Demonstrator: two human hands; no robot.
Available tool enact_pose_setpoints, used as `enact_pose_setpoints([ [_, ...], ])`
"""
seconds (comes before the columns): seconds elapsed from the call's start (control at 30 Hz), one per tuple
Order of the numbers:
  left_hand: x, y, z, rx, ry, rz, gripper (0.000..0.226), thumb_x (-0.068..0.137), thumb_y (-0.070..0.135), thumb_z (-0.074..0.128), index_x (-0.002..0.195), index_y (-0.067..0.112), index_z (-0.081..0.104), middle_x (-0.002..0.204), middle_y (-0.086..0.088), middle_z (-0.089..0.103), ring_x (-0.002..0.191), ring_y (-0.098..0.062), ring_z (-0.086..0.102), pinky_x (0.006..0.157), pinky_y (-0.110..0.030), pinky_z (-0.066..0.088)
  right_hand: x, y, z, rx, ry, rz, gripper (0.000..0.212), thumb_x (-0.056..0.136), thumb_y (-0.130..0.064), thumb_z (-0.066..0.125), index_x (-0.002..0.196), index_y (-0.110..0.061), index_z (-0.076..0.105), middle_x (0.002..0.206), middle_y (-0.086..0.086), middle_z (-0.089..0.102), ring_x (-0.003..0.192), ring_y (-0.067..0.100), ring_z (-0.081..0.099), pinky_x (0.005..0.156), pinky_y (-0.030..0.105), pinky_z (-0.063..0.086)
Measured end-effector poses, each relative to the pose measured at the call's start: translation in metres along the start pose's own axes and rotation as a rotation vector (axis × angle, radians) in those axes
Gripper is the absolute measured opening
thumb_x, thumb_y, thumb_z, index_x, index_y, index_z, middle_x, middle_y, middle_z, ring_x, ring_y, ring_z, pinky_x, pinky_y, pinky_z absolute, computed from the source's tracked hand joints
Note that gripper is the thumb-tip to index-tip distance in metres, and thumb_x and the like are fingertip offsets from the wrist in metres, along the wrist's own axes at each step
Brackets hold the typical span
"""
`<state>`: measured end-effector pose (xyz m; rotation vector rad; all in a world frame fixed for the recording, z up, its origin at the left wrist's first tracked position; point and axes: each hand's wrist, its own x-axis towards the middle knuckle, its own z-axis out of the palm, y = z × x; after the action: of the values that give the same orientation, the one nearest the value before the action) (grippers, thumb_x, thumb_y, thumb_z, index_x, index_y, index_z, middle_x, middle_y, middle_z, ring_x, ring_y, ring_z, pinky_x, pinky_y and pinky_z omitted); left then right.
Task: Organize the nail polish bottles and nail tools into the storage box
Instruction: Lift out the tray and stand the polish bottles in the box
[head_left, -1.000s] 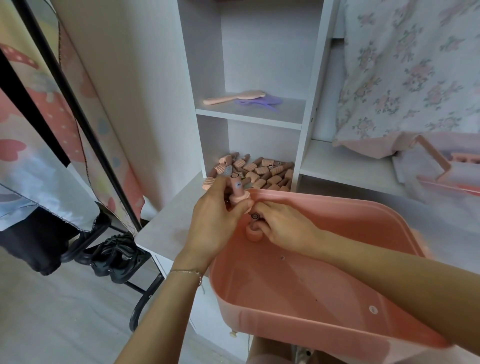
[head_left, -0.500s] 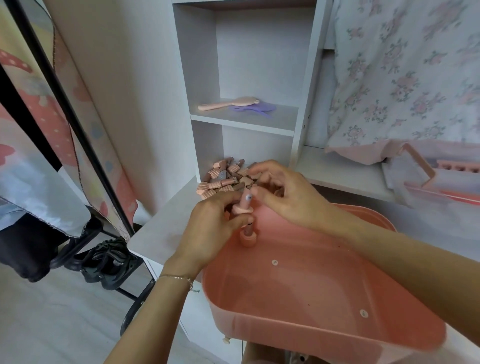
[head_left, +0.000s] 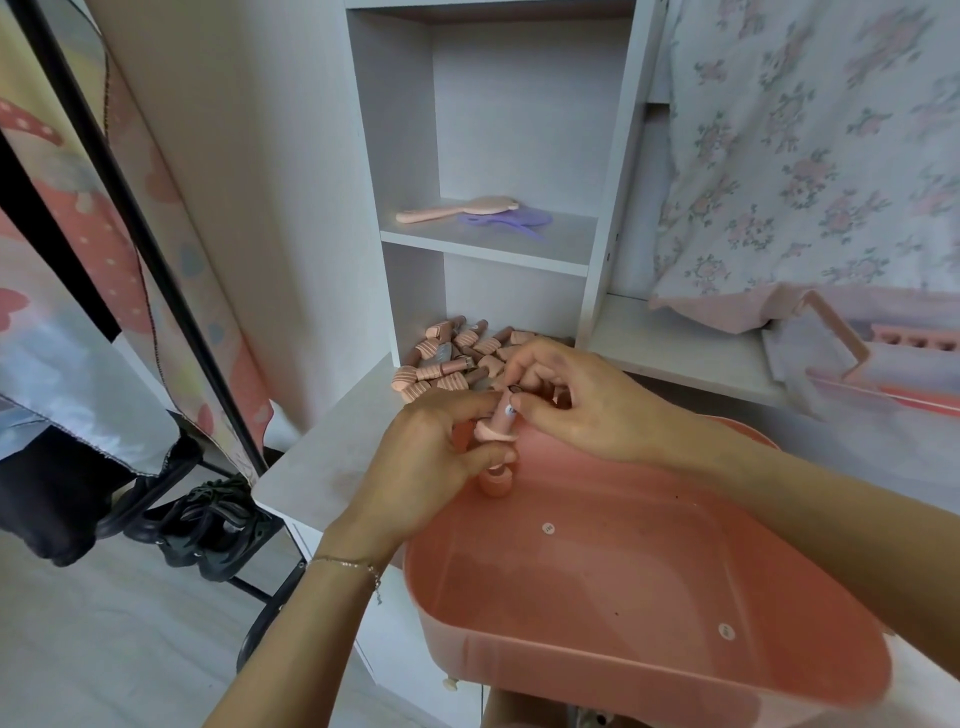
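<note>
Over pink storage box (head_left: 649, 670) rim, left hand (head_left: 431, 467) gripping nail polish bottle (head_left: 500, 426), right hand (head_left: 582, 400) fingers pinching its cap, bottle pile (head_left: 447, 358) behind partly hidden, hairbrush (head_left: 457, 209) on shelf above.

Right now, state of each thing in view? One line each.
Left hand: gripping a pink nail polish bottle, upright.
Right hand: fingertips on that bottle's cap.
Storage box: open, one bottle inside.
Bottle pile: loose on lower shelf.
Pink brush: lying on upper shelf.
</note>
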<state>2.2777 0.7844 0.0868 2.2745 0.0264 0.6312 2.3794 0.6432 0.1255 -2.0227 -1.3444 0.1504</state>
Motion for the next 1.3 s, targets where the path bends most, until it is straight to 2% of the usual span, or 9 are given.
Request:
enact_pose_setpoints([
  [0.17,-0.005,-0.011,-0.008,-0.135,0.002,-0.100,0.043,0.076,0.025,0.072,0.108,0.046,0.052,0.116,0.026,0.050,0.109,0.015,0.044,0.092,-0.001,0.031,-0.012,0.006,-0.001,-0.026,-0.013,0.008,0.014,0.083,-0.010,0.061,0.088,-0.019,0.051,0.068,0.012,0.059,0.058,0.003,0.046,0.060,0.007,0.034],
  [0.27,-0.009,-0.020,-0.007,-0.292,0.062,-0.327,0.026,0.087,0.021,0.060,0.112,0.029,0.059,0.105,0.026,0.059,0.094,0.012,0.056,0.080,-0.002,0.042,-0.022,0.017,0.013,-0.105,-0.106,0.055,0.011,0.083,-0.017,0.062,0.089,-0.020,0.053,0.070,0.005,0.060,0.061,0.003,0.046,0.056,0.014,0.035],
  [0.37,-0.014,-0.021,-0.001,-0.501,0.123,-0.506,0.016,0.088,0.021,0.059,0.085,0.030,0.072,0.083,0.016,0.072,0.083,-0.003,0.067,0.075,-0.015,0.052,-0.028,0.027,0.032,-0.190,-0.195,0.060,0.013,0.083,-0.025,0.060,0.089,-0.023,0.049,0.070,-0.004,0.053,0.063,0.008,0.045,0.058,0.023,0.034],
  [0.53,-0.017,-0.024,0.001,-0.603,0.160,-0.564,0.016,0.086,0.021,0.061,0.081,0.028,0.074,0.085,0.009,0.074,0.084,-0.008,0.067,0.081,-0.025,0.052,-0.037,0.035,0.049,-0.259,-0.239,0.079,0.025,0.086,-0.034,0.055,0.108,-0.027,0.045,0.075,-0.015,0.046,0.067,0.005,0.044,0.063,0.025,0.032],
  [0.67,-0.017,-0.026,0.002,-0.603,0.168,-0.592,0.013,0.085,0.025,0.062,0.078,0.028,0.073,0.082,0.014,0.073,0.079,-0.003,0.067,0.075,-0.021,0.052,-0.044,0.045,0.059,-0.223,-0.254,0.308,0.042,0.082,-0.036,0.060,0.116,-0.030,0.037,0.079,-0.018,0.051,0.075,0.006,0.050,0.068,0.025,0.039],
  [0.87,-0.019,-0.026,0.003,-0.628,0.194,-0.640,0.011,0.082,0.030,0.065,0.075,0.030,0.074,0.079,0.011,0.073,0.069,-0.002,0.067,0.056,-0.013,0.051,-0.045,0.055,0.081,-0.036,-0.214,0.454,0.022,0.073,-0.013,0.065,0.084,0.005,0.058,0.079,0.020,0.065,0.052,0.008,0.048,0.044,0.013,0.033],
  [1.0,-0.019,-0.026,0.004,-0.638,0.192,-0.647,0.012,0.082,0.030,0.065,0.074,0.031,0.074,0.079,0.010,0.073,0.070,-0.002,0.066,0.061,-0.017,0.052,-0.047,0.057,0.097,-0.075,-0.132,0.478,0.017,0.078,-0.027,0.060,0.065,-0.021,0.051,0.064,-0.004,0.059,0.062,0.019,0.054,0.046,0.018,0.033],
  [1.17,-0.019,-0.027,0.005,-0.659,0.210,-0.650,0.010,0.083,0.027,0.064,0.080,0.025,0.074,0.083,0.008,0.074,0.077,-0.005,0.066,0.074,-0.025,0.053,-0.038,0.051,0.105,0.037,-0.079,0.417,0.038,0.079,-0.013,0.059,0.059,-0.045,0.054,0.056,-0.029,0.055,0.060,-0.011,0.052,0.056,0.003,0.035],
  [1.3,-0.018,-0.028,0.005,-0.653,0.211,-0.641,0.011,0.083,0.025,0.064,0.080,0.026,0.074,0.083,0.008,0.074,0.081,-0.007,0.066,0.081,-0.028,0.053,-0.035,0.051,0.110,0.081,0.003,0.424,0.037,0.078,-0.013,0.061,0.057,-0.042,0.051,0.060,-0.038,0.054,0.063,-0.020,0.049,0.060,0.001,0.034],
])
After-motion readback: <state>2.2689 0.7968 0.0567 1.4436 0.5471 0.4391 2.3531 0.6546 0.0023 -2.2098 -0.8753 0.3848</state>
